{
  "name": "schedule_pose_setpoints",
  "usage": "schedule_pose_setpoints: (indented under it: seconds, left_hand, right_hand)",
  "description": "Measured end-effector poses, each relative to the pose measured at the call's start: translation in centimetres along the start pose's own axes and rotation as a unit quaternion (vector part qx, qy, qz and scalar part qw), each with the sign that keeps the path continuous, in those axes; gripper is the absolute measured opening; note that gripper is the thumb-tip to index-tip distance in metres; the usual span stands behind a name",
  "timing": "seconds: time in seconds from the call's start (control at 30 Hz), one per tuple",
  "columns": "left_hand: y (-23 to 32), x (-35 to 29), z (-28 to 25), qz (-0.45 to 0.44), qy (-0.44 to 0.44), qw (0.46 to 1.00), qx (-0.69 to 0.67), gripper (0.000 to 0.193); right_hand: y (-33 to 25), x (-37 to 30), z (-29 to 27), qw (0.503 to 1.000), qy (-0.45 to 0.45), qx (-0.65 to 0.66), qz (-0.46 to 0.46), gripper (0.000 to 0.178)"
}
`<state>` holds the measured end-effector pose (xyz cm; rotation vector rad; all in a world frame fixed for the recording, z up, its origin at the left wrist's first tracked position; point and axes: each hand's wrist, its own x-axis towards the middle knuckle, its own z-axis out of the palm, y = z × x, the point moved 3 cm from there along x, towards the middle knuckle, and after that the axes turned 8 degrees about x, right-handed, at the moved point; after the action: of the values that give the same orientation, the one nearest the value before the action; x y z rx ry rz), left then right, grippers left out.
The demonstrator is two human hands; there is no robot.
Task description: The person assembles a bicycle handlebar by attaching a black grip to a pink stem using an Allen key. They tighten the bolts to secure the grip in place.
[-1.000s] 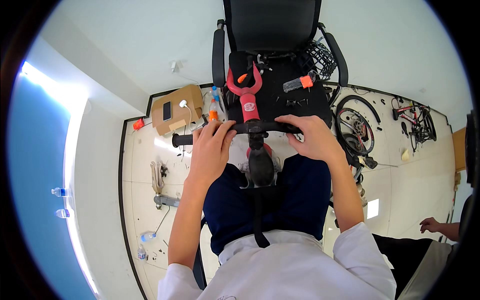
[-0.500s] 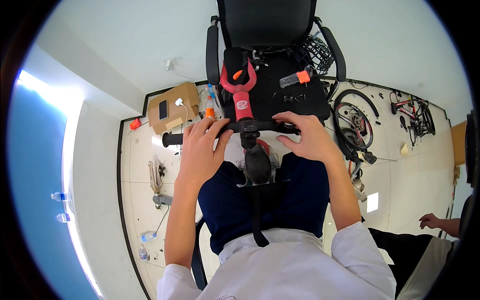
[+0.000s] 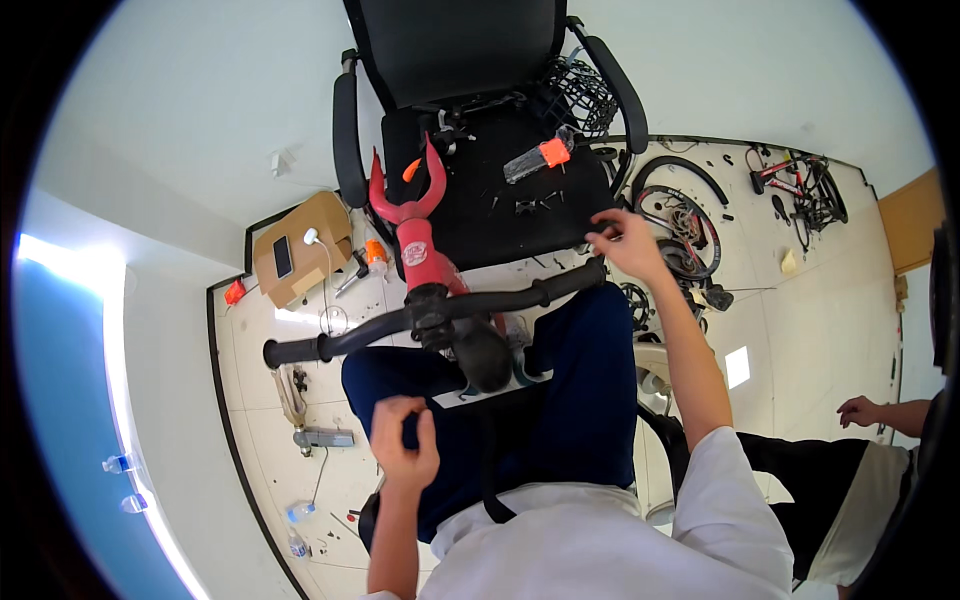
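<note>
A black bicycle handlebar [image 3: 378,328] lies slantwise over my knees, its right end higher in the view. It joins a red fork [image 3: 420,255] whose two prongs point at the chair seat. Behind the clamp is a black saddle [image 3: 482,358]. My left hand [image 3: 405,443] is off the bar, above my left thigh, with bent fingers and the thumb apart. My right hand [image 3: 632,245] hovers just beyond the bar's right end, near the seat's front edge. Its thumb and forefinger are apart, with nothing visible between them.
The black office chair [image 3: 470,215] ahead holds a tool with an orange end [image 3: 540,158], small metal parts [image 3: 525,207] and a black wire basket [image 3: 580,98]. A cardboard box [image 3: 300,245] carries a phone. Bicycle wheels [image 3: 685,225] lie right; a co-worker's hand [image 3: 858,411] shows far right.
Both hands have left the handlebar: the left drew back toward my lap, the right moved out past the bar's end. The bar now slants, and the whole view has shifted.
</note>
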<state>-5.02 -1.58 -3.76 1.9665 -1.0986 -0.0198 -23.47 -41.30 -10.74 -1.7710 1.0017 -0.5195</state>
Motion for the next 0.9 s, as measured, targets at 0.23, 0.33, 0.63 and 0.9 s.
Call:
schedule_pose_setpoints:
  seconds: [0.23,0.33,0.63,0.9]
  left_hand:
    - [-4.2,-8.7,4.6,-0.105,-0.148,0.98,0.083,0.011]
    - [-5.1,-8.5,5.0,-0.231,-0.123,0.965,0.016,0.013]
    - [-5.2,-7.1,5.3,-0.239,-0.112,0.964,-0.011,0.013]
    - [-5.3,-4.2,6.0,-0.227,-0.199,0.952,-0.059,0.019]
  right_hand:
    - [1.2,8.9,7.2,0.963,-0.042,-0.238,-0.117,0.04]
    - [1.3,11.4,9.3,0.944,-0.078,-0.29,-0.133,0.041]
    - [-1.8,12.8,7.0,0.956,-0.104,-0.199,-0.191,0.043]
    - [-23.4,-2.9,6.9,0.951,-0.248,-0.052,-0.179,0.038]
